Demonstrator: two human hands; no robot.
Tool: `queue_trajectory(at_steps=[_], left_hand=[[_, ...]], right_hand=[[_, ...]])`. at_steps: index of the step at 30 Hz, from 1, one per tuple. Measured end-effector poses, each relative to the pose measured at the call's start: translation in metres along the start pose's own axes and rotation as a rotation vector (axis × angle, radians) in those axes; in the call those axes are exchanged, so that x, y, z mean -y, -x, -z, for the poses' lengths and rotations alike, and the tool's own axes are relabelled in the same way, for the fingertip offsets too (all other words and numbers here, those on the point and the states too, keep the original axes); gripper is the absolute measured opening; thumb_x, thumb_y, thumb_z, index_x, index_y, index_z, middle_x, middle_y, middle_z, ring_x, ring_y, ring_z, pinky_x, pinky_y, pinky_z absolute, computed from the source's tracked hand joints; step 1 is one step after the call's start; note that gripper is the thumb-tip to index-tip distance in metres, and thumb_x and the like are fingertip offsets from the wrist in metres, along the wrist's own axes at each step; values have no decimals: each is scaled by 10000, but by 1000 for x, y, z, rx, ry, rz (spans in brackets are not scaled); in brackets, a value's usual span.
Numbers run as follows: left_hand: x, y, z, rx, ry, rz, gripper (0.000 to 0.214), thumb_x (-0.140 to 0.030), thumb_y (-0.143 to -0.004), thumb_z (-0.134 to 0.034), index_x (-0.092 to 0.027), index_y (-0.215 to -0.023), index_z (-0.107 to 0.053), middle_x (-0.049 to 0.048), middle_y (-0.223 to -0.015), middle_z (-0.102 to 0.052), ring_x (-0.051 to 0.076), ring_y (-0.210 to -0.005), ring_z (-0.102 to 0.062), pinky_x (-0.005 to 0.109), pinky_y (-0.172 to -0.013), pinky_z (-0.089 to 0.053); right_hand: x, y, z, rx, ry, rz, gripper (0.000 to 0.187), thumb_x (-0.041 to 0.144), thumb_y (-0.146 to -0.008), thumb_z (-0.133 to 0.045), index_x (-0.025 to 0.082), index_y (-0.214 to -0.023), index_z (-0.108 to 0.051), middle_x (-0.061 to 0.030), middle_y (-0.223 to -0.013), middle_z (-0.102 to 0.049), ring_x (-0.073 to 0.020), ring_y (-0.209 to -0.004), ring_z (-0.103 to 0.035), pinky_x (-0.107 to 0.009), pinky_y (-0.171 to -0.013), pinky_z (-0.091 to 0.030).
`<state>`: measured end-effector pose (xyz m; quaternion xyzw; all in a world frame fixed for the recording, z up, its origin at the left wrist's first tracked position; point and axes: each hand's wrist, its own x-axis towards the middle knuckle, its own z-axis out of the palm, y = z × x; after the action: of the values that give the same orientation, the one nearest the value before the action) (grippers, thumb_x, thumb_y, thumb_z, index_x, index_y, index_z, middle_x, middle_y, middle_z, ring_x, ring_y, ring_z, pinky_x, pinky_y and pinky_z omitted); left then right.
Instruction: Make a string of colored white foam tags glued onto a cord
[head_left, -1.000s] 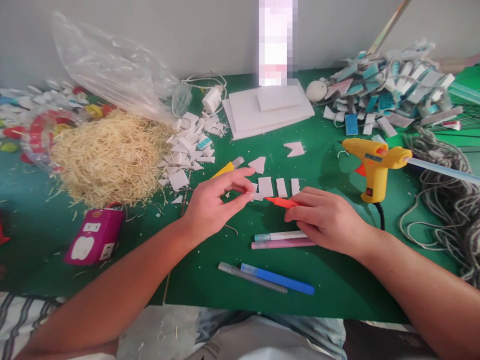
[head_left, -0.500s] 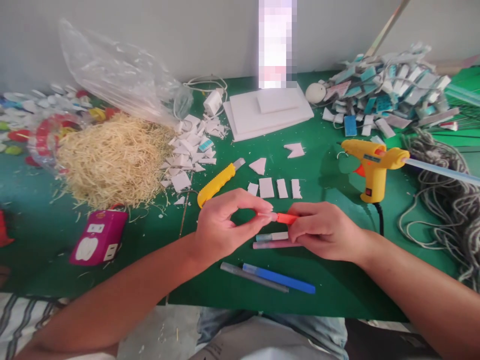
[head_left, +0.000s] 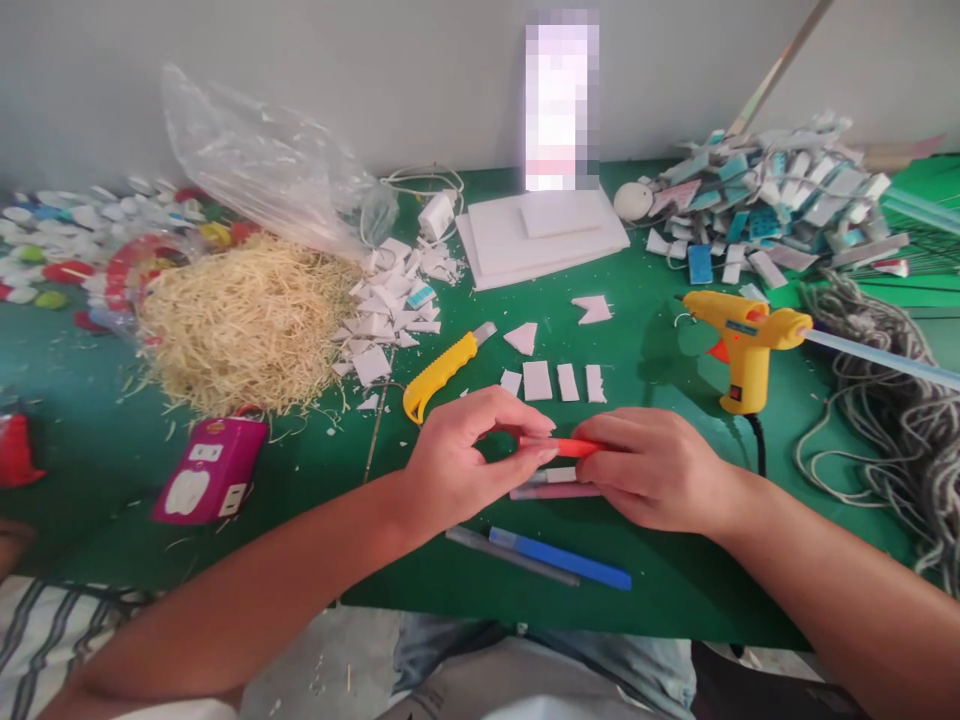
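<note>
Between my two hands, above the green table, is a slim orange marker pen, lying roughly level. My left hand pinches its left end, which looks paler and see-through, between thumb and fingertips. Around the right end of the pen my right hand is closed, hiding that end. Just below the hands lie a pink pen and a pen with a white barrel, both partly covered by my fingers. Nearer my body rest a blue pen and a grey pen, side by side.
A yellow cutter knife and several white foam pieces lie beyond my hands. On the right stand a yellow glue gun and grey cord. Straw and a purple socket box are on the left.
More of the orange pen shows between my hands, and its pale left end now sits in line with the orange barrel. The view has shifted slightly.
</note>
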<state>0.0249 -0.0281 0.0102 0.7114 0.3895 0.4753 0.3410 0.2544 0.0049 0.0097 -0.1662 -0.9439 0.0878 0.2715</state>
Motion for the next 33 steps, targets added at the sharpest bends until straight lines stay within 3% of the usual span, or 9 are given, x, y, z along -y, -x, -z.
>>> queue_trajectory(at_steps=[2,5,7,11,13,15,21,26,33], left_hand=[[3,-2,8,79,-124,-112,94,-116,-888,-782,-182,-923,-725,5,-821,-766,100,-767,-722,179,-757,-608],[11,-4,15,132,-247,-141,90,-132,-925,-749,-186,-992,-722,10,-865,-760,100,-787,-723,180,-769,-597],[17,-4,18,192,-287,-144,71,-175,-973,-700,-186,-1040,-719,6,-853,-748,96,-751,-718,180,-739,-590],[27,-7,20,249,-504,-316,165,-316,-1022,-643,-172,-1054,-720,33,-826,-752,145,-739,-724,243,-707,-592],[32,-11,23,187,-643,-381,192,-330,-1014,-643,-165,-1062,-728,75,-912,-780,195,-850,-750,306,-798,-614],[35,-19,26,139,-738,-316,193,-277,-1028,-593,-173,-1112,-731,92,-1018,-794,211,-953,-757,342,-898,-616],[44,-56,32,332,-821,-54,315,-180,-962,-557,-140,-1230,-720,131,-1286,-745,268,-1180,-710,400,-1003,-590],[47,-88,21,545,-920,33,366,-155,-917,-560,-198,-1232,-739,84,-1245,-749,278,-1184,-674,386,-958,-570],[49,-101,21,559,-873,129,424,-241,-876,-619,-215,-1276,-760,112,-1199,-713,274,-1070,-692,353,-849,-558]], right_hand=[[-2,0,1,-22,-69,-18,277,74,-898,-503,209,-756,-700,-100,-1007,-792,-164,-791,-715,-335,-763,-575],[-5,4,3,-123,-138,-47,220,77,-784,-520,226,-807,-680,-110,-1154,-791,-236,-1050,-764,-512,-1117,-507],[-7,8,4,-213,-162,-121,239,53,-794,-520,237,-838,-667,-82,-1100,-798,-207,-979,-770,-477,-1106,-534],[-15,13,-1,-435,-70,-503,283,43,-856,-571,269,-924,-727,-53,-1069,-798,-221,-985,-764,-400,-898,-625],[-22,14,-5,-450,-25,-615,256,88,-877,-608,262,-1004,-745,-71,-1125,-794,-247,-1056,-760,-430,-938,-622],[-29,15,-9,-420,-33,-677,267,128,-867,-638,257,-1073,-749,-78,-1168,-790,-272,-1107,-752,-473,-982,-614],[-35,18,-10,-439,-89,-726,293,167,-862,-642,254,-1123,-741,-82,-1194,-784,-280,-1159,-735,-487,-1022,-602],[-36,19,-12,-470,-117,-720,289,170,-862,-636,248,-1122,-733,-84,-1186,-783,-266,-1148,-737,-467,-998,-613],[-40,21,-15,-510,-150,-702,308,141,-847,-630,249,-1118,-729,-81,-1154,-775,-257,-1098,-738,-481,-986,-621]])
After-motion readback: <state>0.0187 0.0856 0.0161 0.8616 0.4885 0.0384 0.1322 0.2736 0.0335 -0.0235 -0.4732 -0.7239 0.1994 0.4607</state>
